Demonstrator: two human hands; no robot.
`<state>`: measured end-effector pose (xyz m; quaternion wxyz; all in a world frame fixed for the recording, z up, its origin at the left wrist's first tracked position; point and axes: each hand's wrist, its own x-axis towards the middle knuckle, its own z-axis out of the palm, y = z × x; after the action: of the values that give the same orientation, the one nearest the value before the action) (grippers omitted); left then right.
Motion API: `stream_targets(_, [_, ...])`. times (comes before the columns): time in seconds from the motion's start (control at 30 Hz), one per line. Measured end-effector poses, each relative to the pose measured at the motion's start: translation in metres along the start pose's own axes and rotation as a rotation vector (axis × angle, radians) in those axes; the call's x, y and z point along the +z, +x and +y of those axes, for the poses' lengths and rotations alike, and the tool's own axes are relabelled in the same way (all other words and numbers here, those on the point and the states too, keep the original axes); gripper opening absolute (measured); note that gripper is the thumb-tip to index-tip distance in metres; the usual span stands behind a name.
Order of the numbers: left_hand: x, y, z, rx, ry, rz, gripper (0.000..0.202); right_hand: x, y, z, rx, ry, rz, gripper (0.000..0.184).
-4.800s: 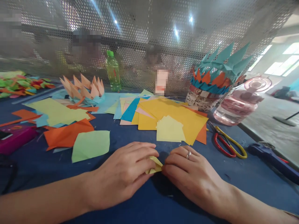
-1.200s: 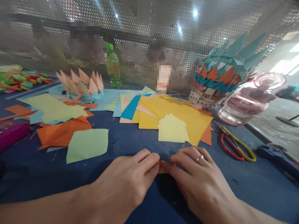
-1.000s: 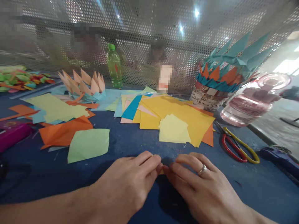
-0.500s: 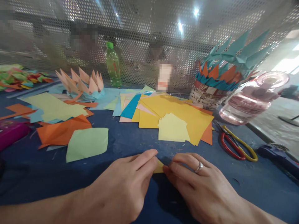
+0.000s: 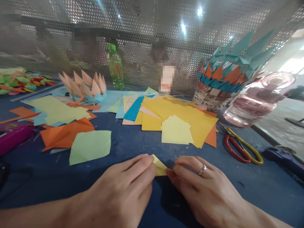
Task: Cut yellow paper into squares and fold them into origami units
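Between my hands lies a small folded piece of yellow paper (image 5: 159, 167) on the dark blue table (image 5: 142, 142). My left hand (image 5: 125, 186) covers its left part, the fingers bent together over it. At its right corner, the thumb and fingertips of my right hand (image 5: 201, 183) pinch the paper; a ring sits on one finger. Just beyond is a stack of pale yellow paper pieces (image 5: 177, 130), lying on larger golden yellow sheets (image 5: 180, 109). A light green paper piece (image 5: 91, 147) rests left of my left hand.
Red-and-yellow-handled scissors (image 5: 239, 148) and a dark blue tool (image 5: 285, 160) lie right. Behind them stand a pink bottle (image 5: 251, 106) and a folded-paper basket (image 5: 218, 88). A peach paper ring (image 5: 86, 87), orange scraps (image 5: 68, 134) and a green bottle (image 5: 116, 69) are farther left.
My left hand has slid slightly left along the yellow paper, so more of it shows, including its upper point. My right hand has stayed at the right corner.
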<state>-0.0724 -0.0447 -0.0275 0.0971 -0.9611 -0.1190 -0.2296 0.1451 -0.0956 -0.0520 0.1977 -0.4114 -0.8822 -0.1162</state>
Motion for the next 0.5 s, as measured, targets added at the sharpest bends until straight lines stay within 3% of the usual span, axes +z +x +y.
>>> stream_targets(0.27, [0.008, 0.003, -0.003, 0.006, -0.133, -0.137, 0.037, -0.001, -0.001, 0.000, 0.005, 0.049, -0.012, 0.025])
stream_targets(0.5, [0.009, 0.005, -0.006, 0.041, -0.133, -0.117, 0.037, -0.003, 0.000, -0.001, 0.003, 0.027, -0.017, 0.023])
